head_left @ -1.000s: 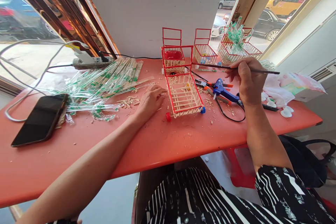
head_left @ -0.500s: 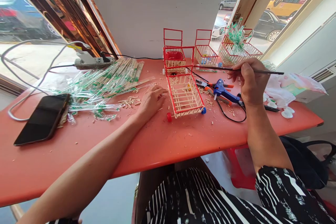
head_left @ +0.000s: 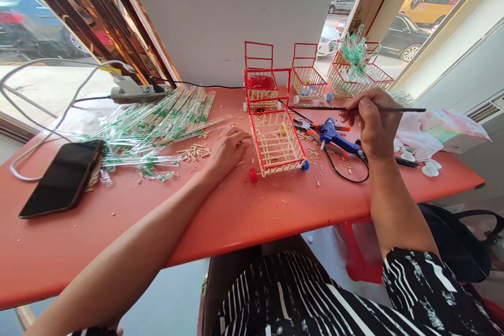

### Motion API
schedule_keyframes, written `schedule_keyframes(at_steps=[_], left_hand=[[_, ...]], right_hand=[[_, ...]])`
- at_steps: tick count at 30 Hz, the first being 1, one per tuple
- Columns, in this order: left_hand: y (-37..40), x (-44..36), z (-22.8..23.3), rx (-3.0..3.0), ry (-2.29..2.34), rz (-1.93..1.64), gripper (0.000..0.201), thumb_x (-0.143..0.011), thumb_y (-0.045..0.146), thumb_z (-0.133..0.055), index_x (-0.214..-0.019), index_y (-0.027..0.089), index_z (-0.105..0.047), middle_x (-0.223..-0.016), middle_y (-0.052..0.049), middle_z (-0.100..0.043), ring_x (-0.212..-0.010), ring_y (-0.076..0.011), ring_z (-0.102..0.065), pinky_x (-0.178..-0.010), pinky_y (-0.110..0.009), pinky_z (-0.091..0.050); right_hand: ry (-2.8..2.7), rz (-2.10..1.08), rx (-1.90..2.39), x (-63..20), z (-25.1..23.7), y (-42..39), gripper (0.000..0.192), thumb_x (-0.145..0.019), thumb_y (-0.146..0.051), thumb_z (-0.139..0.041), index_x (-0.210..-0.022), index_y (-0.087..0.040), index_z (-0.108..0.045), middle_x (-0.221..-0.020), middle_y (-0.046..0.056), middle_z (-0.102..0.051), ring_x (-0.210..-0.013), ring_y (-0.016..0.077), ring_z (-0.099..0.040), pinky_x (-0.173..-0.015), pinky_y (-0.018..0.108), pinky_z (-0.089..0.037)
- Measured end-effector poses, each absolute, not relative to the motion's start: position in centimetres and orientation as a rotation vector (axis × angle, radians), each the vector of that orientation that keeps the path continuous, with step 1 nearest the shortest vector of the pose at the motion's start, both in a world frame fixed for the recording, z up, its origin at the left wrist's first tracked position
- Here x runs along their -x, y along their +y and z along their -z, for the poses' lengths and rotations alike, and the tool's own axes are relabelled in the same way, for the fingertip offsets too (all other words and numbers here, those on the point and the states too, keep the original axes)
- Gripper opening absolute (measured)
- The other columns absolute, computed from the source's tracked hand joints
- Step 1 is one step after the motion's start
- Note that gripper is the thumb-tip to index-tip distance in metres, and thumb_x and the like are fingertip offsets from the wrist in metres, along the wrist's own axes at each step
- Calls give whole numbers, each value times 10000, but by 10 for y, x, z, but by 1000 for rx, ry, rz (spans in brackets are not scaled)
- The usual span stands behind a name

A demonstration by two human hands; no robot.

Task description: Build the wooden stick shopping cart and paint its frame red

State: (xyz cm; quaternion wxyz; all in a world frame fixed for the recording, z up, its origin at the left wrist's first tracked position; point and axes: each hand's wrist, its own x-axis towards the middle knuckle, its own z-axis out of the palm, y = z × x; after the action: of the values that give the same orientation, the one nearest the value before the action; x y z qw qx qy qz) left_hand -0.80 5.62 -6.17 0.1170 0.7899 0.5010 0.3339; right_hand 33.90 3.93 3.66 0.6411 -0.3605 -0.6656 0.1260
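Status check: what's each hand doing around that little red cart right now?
Right hand grips thin brush, tip toward cart handle. Left hand rests on table beside cart. Glue gun and cord lie under the right hand.

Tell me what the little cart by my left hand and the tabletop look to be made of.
The little cart looks built from thin pale wooden sticks, with red-painted edges and small red and blue wheels, probably plastic. Matching stick offcuts lie nearby. The tabletop looks like smooth orange-red plastic or laminate with a soft sheen; which one is unclear.
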Motion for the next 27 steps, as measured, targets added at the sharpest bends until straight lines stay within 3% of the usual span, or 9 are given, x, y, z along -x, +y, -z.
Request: schedule_keyframes(at_steps=[6,18,27], left_hand=[[56,8,62,-2322,1477,-967,326,-923,183,-578,-1123,200,-835,-1209,-112,-783,-1054,-261,-707,-1039,-383,-577],[57,8,63,-2323,1481,-978,340,-920,190,-575,-1129,205,-843,-1215,-107,-789,-1072,-264,-709,-1044,-381,-575],[56,8,63,-2313,1475,-989,329,-913,184,-578,-1109,212,-840,-1200,-104,-789,-1074,-262,-704,-1033,-374,-575]], right_hand=[[-1559,-291,839,-338,-36,38,439,-974,-677,-710,-793,-278,-721,-693,9,-696,-588,165,-647,-531,342,-535],[-1594,-337,848,-338,-36,41,484,-941,-747,-742,-803,-283,-724,-668,-6,-693,-539,141,-615,-473,323,-461],[-1572,-340,839,-345,-37,40,485,-939,-730,-725,-768,-276,-707,-627,0,-650,-611,188,-694,-497,342,-522]])
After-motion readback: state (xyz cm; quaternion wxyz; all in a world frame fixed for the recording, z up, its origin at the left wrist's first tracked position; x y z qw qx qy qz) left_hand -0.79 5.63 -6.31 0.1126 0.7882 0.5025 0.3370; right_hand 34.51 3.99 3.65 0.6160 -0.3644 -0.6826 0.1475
